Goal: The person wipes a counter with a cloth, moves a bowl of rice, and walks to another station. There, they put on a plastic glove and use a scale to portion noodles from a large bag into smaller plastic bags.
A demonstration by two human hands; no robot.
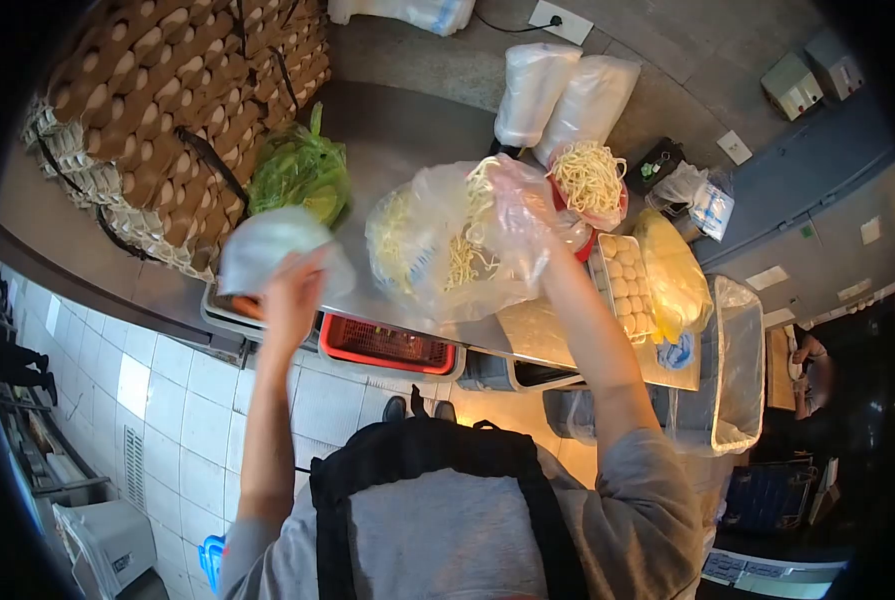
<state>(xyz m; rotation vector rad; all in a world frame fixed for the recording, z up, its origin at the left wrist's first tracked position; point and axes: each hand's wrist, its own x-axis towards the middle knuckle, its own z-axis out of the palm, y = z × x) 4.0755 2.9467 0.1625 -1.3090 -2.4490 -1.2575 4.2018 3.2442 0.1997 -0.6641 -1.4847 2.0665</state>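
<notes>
My left hand [292, 290] is closed on the edge of a whitish plastic bag [272, 250], smeared by motion, over the front left of the steel counter. My right hand [519, 195], covered in clear plastic, grips a hank of pale noodles [479, 190] at its fingertips. The strands hang over a large clear plastic bag [432, 215], which lies spread on the counter with more noodles in it. Just beyond my right hand, a red container [617, 205] is heaped with noodles.
Stacked egg trays [177, 110] rise at the left, beside a green bag [302, 170]. Plastic bag rolls [535, 95] stand at the back. To the right are an egg carton [622, 285] and a yellow bag [672, 275]. Below the counter sits a red crate [387, 345].
</notes>
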